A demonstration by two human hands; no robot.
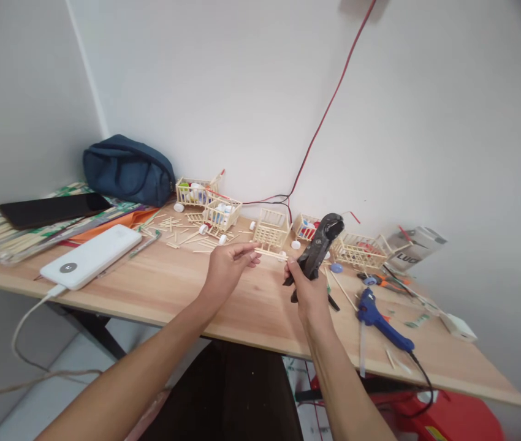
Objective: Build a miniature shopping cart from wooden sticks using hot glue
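Observation:
My left hand (229, 264) pinches a thin wooden stick (270, 253) at its left end and holds it level above the wooden table (173, 288). My right hand (307, 289) is closed round the handles of black cutting pliers (318, 245), whose head points up and to the right. The stick's right end lies just left of the pliers. Behind both hands stand several small carts built of sticks (270, 229), some with white wheels and coloured caps inside.
A blue glue gun (380, 318) with its black cord lies right of my hands. A white power bank (91, 256), a black tablet (53, 209) and a blue pouch (127, 169) sit at the left. Loose sticks (182, 236) are scattered behind. A red wire (329, 104) runs up the wall.

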